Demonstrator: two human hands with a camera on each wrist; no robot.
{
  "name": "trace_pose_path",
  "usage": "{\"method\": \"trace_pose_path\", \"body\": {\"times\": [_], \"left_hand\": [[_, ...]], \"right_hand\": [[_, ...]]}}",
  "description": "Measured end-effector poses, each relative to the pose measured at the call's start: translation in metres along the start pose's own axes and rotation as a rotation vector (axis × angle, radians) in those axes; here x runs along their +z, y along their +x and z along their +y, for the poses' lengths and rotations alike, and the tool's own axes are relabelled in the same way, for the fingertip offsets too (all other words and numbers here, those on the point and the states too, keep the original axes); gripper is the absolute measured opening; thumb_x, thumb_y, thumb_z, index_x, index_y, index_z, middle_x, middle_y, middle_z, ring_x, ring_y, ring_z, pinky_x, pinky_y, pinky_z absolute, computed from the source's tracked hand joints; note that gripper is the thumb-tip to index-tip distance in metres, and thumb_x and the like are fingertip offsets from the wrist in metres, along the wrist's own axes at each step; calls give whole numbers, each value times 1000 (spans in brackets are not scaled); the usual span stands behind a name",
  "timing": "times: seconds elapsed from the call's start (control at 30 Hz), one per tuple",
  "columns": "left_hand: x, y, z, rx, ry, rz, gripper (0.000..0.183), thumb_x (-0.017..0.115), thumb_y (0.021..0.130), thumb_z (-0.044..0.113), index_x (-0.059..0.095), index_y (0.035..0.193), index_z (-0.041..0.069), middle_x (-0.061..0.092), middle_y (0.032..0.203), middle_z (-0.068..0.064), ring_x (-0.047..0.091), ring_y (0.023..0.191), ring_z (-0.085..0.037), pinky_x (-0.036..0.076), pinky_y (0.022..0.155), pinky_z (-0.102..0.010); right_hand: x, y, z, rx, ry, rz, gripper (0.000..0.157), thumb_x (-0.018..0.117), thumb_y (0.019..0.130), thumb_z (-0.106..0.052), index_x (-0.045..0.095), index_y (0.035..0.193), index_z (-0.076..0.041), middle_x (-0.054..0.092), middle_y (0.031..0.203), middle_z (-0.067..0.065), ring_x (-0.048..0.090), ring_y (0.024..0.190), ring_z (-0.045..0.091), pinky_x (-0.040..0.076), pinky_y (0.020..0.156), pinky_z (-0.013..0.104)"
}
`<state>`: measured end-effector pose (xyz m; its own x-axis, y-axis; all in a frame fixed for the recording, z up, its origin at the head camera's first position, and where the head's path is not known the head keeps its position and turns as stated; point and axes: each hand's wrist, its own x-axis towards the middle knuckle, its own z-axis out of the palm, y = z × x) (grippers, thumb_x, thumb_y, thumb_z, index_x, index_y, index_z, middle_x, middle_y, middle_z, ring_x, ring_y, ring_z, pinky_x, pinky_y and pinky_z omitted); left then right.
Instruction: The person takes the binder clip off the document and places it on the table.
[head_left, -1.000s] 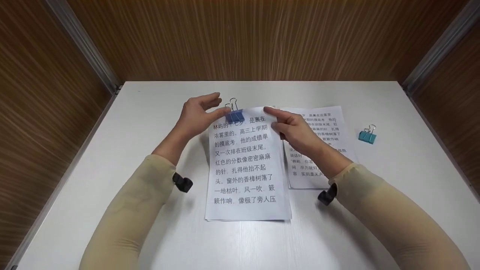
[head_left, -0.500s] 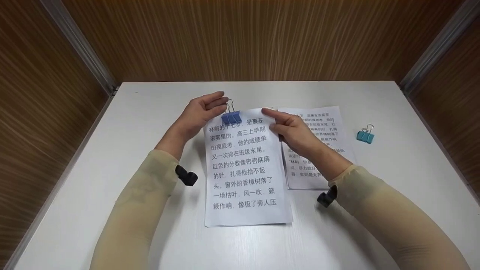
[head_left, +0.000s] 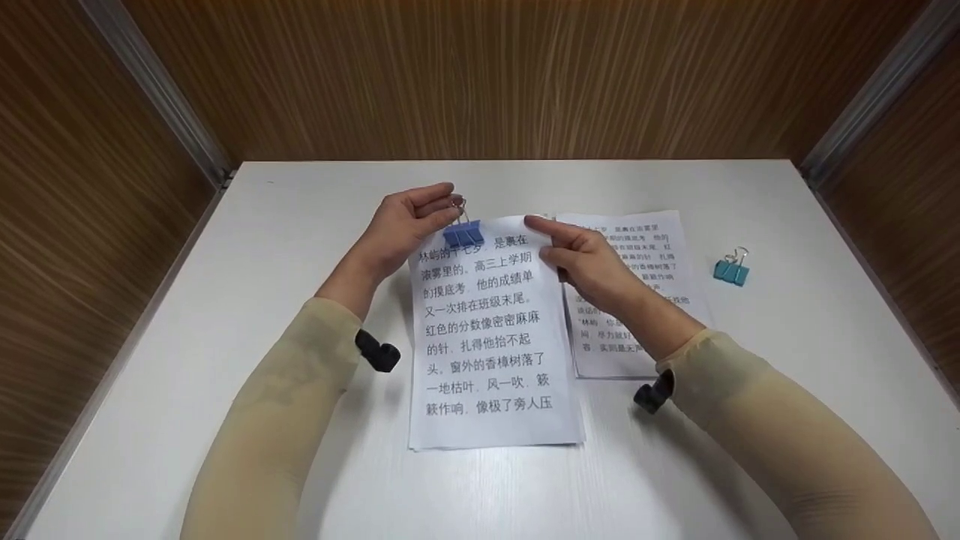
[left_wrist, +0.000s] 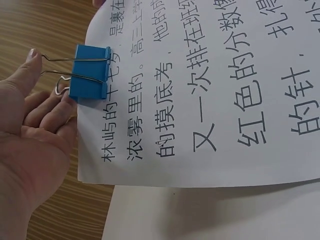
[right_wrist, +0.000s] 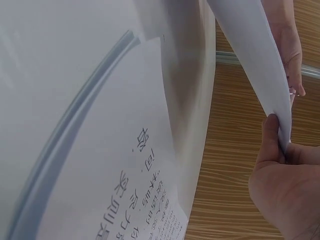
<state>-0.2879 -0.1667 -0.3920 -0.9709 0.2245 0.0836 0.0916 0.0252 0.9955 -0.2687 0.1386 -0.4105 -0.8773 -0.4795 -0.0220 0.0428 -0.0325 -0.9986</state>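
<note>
A blue binder clip [head_left: 463,234] sits on the top edge of a stack of printed sheets [head_left: 491,433], left of the middle. My left hand [head_left: 401,226] has its thumb at the clip's front wire handle and its fingers at the rear one. In the left wrist view the clip [left_wrist: 90,72] bites the paper edge, with both handles pointing toward the palm. My right hand [head_left: 596,266] pinches the stack's top right corner. The right wrist view has the paper [right_wrist: 250,45] between thumb and fingers, tilted up off the table.
A second printed stack [head_left: 611,366] lies on the white table [head_left: 315,480] to the right, partly under my right forearm. Farther right lies a teal binder clip [head_left: 730,272]. Wood-grain panels [head_left: 517,82] enclose the table's back and sides.
My left thumb has shifted from beside the clip's body up to its wire handle. The clipped stack has moved slightly left and toward me. My right hand keeps its hold on the corner.
</note>
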Motion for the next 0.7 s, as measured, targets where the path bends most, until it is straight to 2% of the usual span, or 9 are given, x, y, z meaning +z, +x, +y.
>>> {"method": "trace_pose_path", "body": {"times": [0.27, 0.4, 0.5, 0.7], "left_hand": [[5, 0, -1, -3, 26, 51, 57, 77, 100, 16, 57, 152, 4, 68, 143, -9, 65, 131, -17, 50, 109, -26], [6, 0, 0, -10, 66, 77, 58, 77, 100, 18, 57, 153, 5, 68, 143, -7, 65, 130, -15, 50, 108, -24], [4, -1, 0, -18, 92, 93, 58, 77, 100, 19, 56, 153, 5, 69, 141, -6, 65, 130, -14, 50, 108, -23], [-1, -4, 2, -7, 83, 111, 56, 75, 101, 16, 56, 153, 4, 67, 143, -9, 64, 132, -16, 50, 108, -24]], "right_hand": [[-1, 1, 1, 1, -26, 10, 52, 52, 109, 0, 53, 158, -17, 63, 144, 17, 71, 117, 28, 64, 81, 32], [0, 3, 4, -2, -54, 25, 52, 53, 108, 0, 54, 157, -17, 65, 134, 18, 71, 103, 21, 61, 74, 26], [3, 4, 7, -1, -69, 20, 52, 54, 107, 0, 55, 156, -17, 67, 132, 16, 72, 100, 19, 61, 74, 26], [7, 5, 11, 14, -80, -9, 53, 52, 107, 0, 53, 158, -16, 65, 144, 13, 72, 114, 29, 63, 82, 33]]}}
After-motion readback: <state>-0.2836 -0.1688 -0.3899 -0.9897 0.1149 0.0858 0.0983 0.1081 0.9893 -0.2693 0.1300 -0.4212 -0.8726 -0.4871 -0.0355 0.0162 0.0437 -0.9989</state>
